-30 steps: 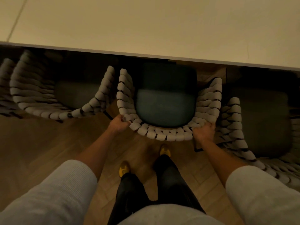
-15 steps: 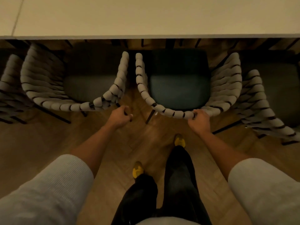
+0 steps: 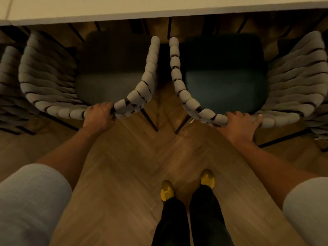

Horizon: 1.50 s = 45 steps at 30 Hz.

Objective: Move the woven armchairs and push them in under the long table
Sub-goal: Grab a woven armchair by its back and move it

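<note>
Moved: left hand [image 3: 98,115] now has its fingers clamped on the left armchair [image 3: 53,82] back rim, 9 o'clock.
At 3 o'clock, right hand [image 3: 239,125] fingers curl over right armchair [image 3: 292,86] rim; both seats face 12 o'clock, toward table [image 3: 159,6].

Pale grey ribbed sleeves [image 3: 30,201], black trousers [image 3: 191,221], bright yellow shoes [image 3: 166,192].
</note>
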Tool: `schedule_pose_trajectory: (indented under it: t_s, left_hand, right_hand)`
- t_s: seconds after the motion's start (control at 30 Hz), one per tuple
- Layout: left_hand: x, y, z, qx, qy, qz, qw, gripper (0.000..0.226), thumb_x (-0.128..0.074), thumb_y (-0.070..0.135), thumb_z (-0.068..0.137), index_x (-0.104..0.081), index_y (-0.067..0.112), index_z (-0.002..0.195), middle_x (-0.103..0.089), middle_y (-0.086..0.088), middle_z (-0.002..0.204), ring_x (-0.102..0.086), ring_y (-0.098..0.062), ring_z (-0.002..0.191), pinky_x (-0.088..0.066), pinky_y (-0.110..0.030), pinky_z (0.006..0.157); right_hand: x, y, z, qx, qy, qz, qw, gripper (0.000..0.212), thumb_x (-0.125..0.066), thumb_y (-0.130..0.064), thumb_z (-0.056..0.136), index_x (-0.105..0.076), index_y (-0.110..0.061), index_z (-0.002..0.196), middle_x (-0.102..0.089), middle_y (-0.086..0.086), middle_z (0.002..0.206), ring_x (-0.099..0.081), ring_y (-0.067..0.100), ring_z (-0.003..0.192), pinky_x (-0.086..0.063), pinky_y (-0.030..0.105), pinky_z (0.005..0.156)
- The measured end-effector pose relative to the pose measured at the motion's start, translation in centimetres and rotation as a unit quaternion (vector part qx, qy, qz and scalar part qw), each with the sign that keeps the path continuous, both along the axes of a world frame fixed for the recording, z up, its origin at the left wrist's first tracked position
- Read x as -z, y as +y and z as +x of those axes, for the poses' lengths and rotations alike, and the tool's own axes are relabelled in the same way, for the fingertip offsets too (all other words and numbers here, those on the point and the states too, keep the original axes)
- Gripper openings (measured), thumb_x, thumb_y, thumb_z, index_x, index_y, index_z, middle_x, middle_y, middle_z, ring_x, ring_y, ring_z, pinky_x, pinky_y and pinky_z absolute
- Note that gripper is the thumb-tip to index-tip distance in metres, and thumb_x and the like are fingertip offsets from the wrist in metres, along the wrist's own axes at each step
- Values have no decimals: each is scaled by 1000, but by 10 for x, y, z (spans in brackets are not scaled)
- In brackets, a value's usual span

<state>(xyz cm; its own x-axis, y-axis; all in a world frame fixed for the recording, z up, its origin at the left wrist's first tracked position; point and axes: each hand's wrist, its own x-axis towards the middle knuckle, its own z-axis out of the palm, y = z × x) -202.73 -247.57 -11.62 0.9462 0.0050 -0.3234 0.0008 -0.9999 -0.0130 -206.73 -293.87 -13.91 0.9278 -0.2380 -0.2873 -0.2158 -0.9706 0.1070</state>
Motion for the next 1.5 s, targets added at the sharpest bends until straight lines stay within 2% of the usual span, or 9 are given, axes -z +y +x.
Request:
schedule_pose_trajectory:
  t_s: [0.2,0.27,0.37,0.6,0.7,0.8,1.07,1.33,1.5]
  left_hand:
    - [4,15,21,-33,42,12,998,35,-74,44,86,-58,35,116,-64,4,86,-53,-11,64,-39,-27,52]
    - [8,13,20,-32,20,56,998,29,-67,57,88,-60,34,105,-60,6,76,-50,-9,59,-34,-26,49]
    - [13,11,18,-32,9,84,996,35,-62,66,88,-64,31,95,-58,5,69,-52,-10,56,-36,-25,48]
    - [10,-14,6,-33,-20,96,995,40,-61,65,86,-70,26,86,-56,4,62,-54,-15,53,-43,-26,51]
    - [15,-33,2,-37,-35,91,995,43,-59,65,85,-72,25,87,-60,2,64,-59,-19,56,-48,-27,52]
    - [19,-41,2,-40,-27,89,995,42,-57,66,86,-71,27,89,-59,4,65,-58,-18,55,-52,-29,54]
    - [9,-43,3,-57,11,94,994,25,-67,52,83,-66,28,91,-62,5,74,-60,-16,64,-55,-31,59]
    - [9,-45,-6,-62,26,123,990,27,-65,52,82,-68,26,87,-66,3,75,-66,-19,68,-57,-30,62]
    - [6,-50,11,-82,52,109,989,25,-66,48,84,-61,23,83,-57,3,72,-62,-19,68,-56,-30,64]
  right_hand:
    - [8,-5,3,-49,-51,-63,995,43,-71,-71,77,-70,-29,85,-65,5,77,-62,32,74,-42,56,93]
    - [13,-11,3,-64,-63,-49,995,36,-76,-64,77,-69,-29,82,-63,2,73,-59,29,65,-39,46,78]
    - [14,-12,5,-66,-53,-53,995,28,-79,-55,78,-69,-29,84,-63,0,73,-57,26,61,-38,45,75]
    - [8,-7,23,-70,-64,-46,994,18,-77,-45,84,-70,-32,94,-67,-3,82,-60,24,69,-35,42,74]
    - [1,-10,41,-76,-68,-20,995,26,-78,-40,85,-71,-32,109,-72,0,93,-67,26,84,-44,53,93]
    - [-5,-16,57,-97,-46,-13,994,35,-76,-37,89,-68,-33,122,-74,1,106,-69,27,98,-38,58,108]
    - [-16,-23,60,-109,38,-4,993,29,-66,-48,93,-62,-38,121,-70,-2,99,-66,21,86,-58,43,79]
    - [-29,-21,37,-90,57,-30,994,38,-60,-42,99,-56,-40,137,-70,-3,116,-67,18,100,-55,38,87]
    - [-29,-19,43,-80,53,-35,995,34,-65,-41,94,-62,-43,128,-71,-5,109,-67,19,99,-50,41,90]
